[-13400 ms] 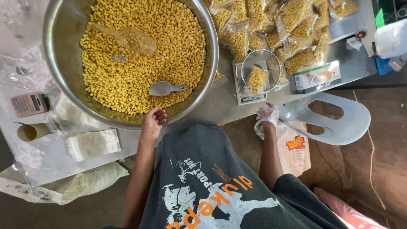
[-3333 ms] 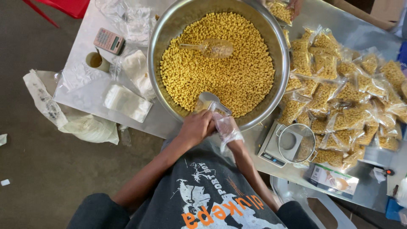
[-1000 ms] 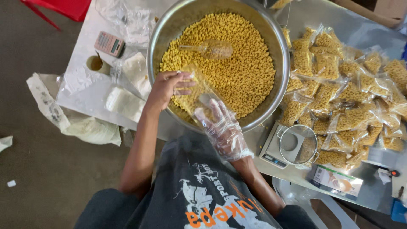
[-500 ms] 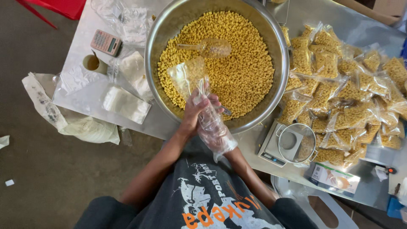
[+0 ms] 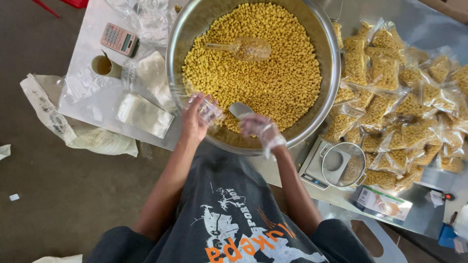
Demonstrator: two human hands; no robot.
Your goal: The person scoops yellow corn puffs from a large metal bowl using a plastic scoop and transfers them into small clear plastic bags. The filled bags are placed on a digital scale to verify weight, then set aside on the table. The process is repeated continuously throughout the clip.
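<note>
A wide steel bowl (image 5: 178,92) holds a heap of small yellow snack pieces (image 5: 263,73). My left hand (image 5: 195,119) grips a clear plastic bag (image 5: 207,108) at the bowl's near rim. My right hand (image 5: 261,131), inside a thin plastic glove, holds the handle of a grey scoop (image 5: 240,110) whose head rests on the pieces just beyond the bag. A second clear scoop (image 5: 243,48) lies on the heap further back.
Several filled bags of the same snack (image 5: 390,97) lie to the right. A small scale with a round sieve-like bowl (image 5: 336,165) sits at the near right. A calculator (image 5: 119,39), tape roll (image 5: 105,65) and stacks of empty bags (image 5: 144,114) lie left.
Both hands have come down from holding the bag up. The left hand now holds the bag at the rim; the gloved right hand has gone to the grey scoop.
</note>
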